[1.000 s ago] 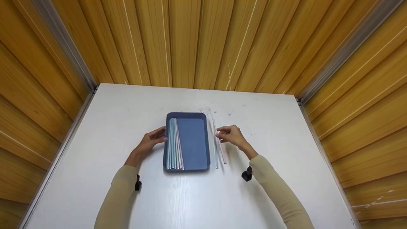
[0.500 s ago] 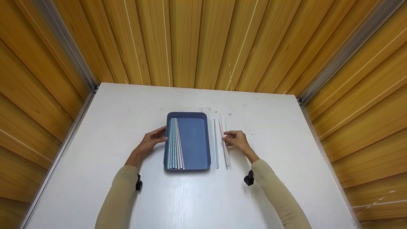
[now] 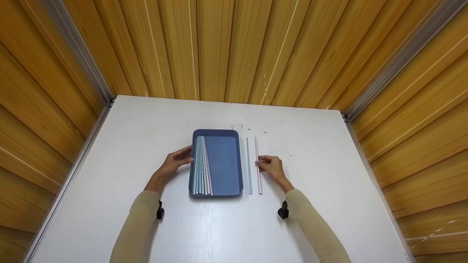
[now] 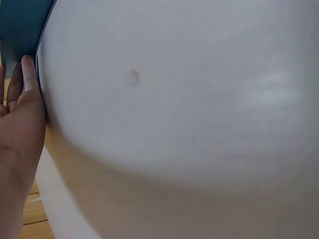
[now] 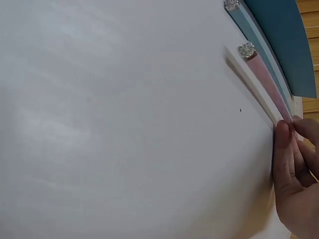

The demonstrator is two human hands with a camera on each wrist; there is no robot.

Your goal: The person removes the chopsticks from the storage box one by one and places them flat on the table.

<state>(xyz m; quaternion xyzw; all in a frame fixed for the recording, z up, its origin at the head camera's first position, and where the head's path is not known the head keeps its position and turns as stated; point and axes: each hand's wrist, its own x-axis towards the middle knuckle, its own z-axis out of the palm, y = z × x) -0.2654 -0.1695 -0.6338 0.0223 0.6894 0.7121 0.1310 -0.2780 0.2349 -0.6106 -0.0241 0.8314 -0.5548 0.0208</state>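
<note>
A blue rectangular tray (image 3: 223,164) lies on the white table. Several pale blue and pinkish chopsticks (image 3: 200,168) lie side by side along its left part. My left hand (image 3: 173,163) touches the tray's left side with thumb and fingers extended, as the left wrist view also shows. To the right of the tray, one blue chopstick (image 3: 249,168) lies on the table. Beyond it my right hand (image 3: 271,167) pinches a pink chopstick (image 5: 269,82) between thumb and fingers, near the table. The pink chopstick has a silver patterned end; a white strip shows alongside it.
The white table (image 3: 204,233) reaches back to a yellow wood-patterned wall (image 3: 212,47). Small dark specks (image 3: 237,126) mark the table behind the tray. Metal frame posts stand at both back corners.
My right hand has moved right and slightly toward me with the pink chopstick, which now stands nearly parallel to the blue one. My left hand stays at the tray.
</note>
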